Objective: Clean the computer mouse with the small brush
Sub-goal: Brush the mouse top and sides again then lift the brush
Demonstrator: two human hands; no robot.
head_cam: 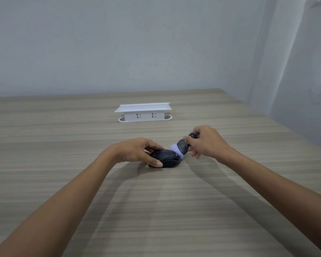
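A black computer mouse (168,158) lies on the wooden table (156,210) near the middle. My left hand (137,150) holds it from the left, thumb on its near side and fingers curled over its far side. My right hand (206,140) grips a small brush (182,145) with a dark handle, tilted down to the left. The brush's pale bristles touch the right end of the mouse.
A white power strip box (144,113) with two sockets stands further back on the table. A pale wall runs behind, and the table's right edge slants away at the right.
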